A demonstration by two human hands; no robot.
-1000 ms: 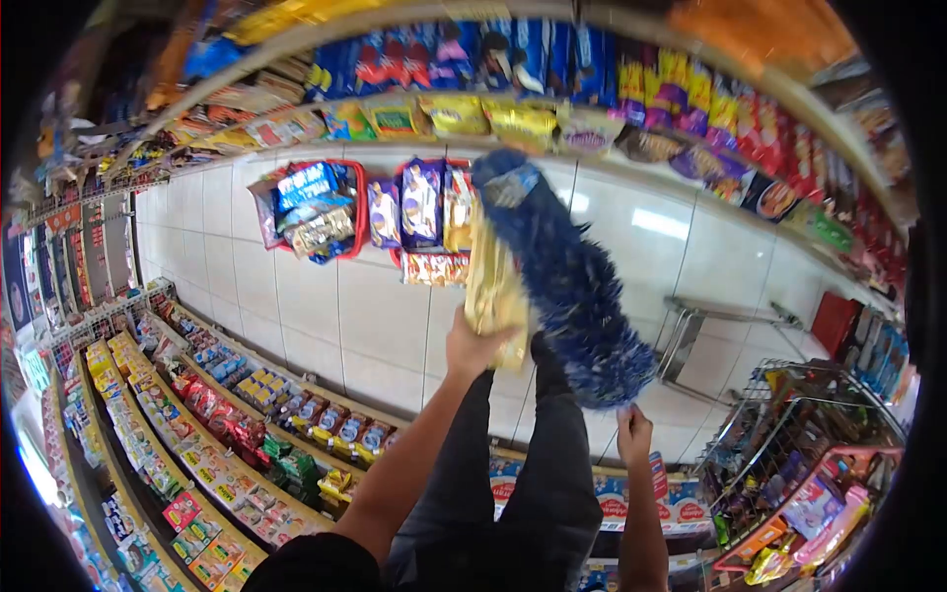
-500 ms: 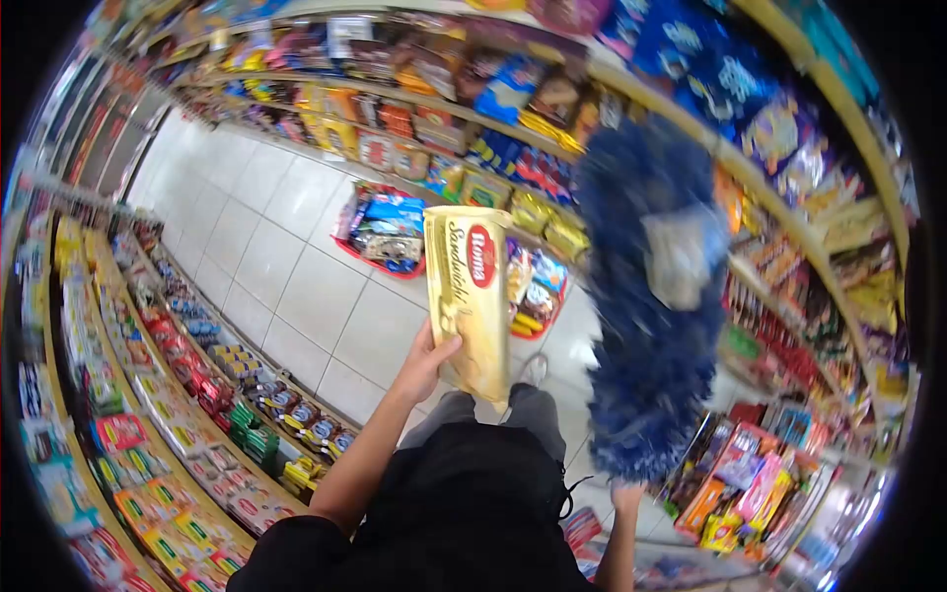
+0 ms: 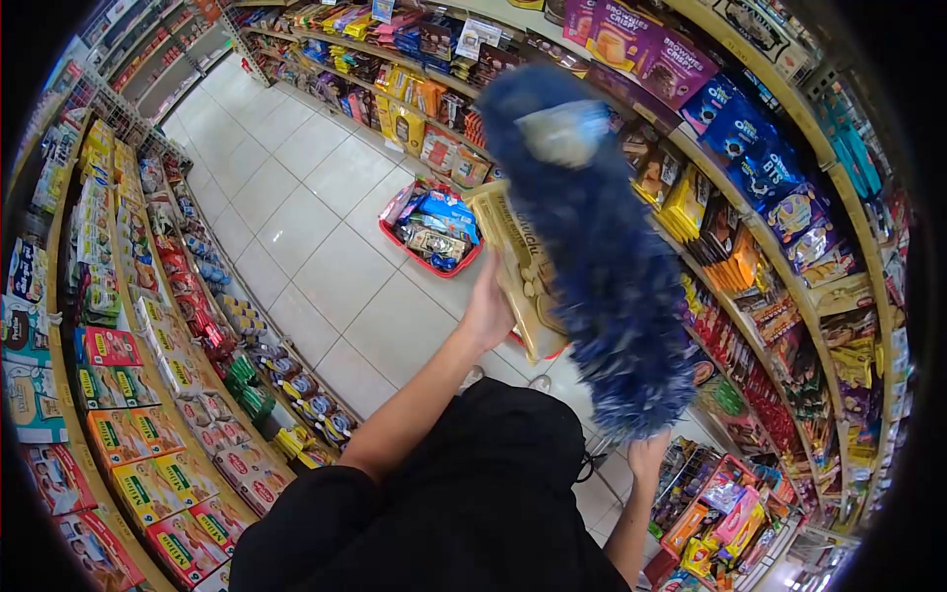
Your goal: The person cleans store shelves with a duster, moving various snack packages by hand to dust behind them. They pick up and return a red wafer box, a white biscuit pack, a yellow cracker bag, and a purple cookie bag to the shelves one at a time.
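Observation:
My left hand (image 3: 487,308) is closed around the lower left side of a cream biscuit pack (image 3: 515,271), which it holds tilted in front of me. A fluffy dark blue duster (image 3: 617,261), with a pale whitish patch near its far end, covers the pack's right part. At the duster's near end my right hand (image 3: 648,454) is closed on its handle, most of which is hidden. The duster's head slants from my right hand up towards the shelf.
Shelves of snack packs (image 3: 760,178) curve along the right and back. Another shelf of boxed goods (image 3: 158,483) runs along the left. On the tiled floor (image 3: 326,266) stands a red basket (image 3: 449,272) of packets; a further basket of sweets (image 3: 681,533) is at lower right.
The biscuit pack has shifted right and tilted, and the duster has swung leftwards over part of it. My view has also turned, showing more of the back shelf.

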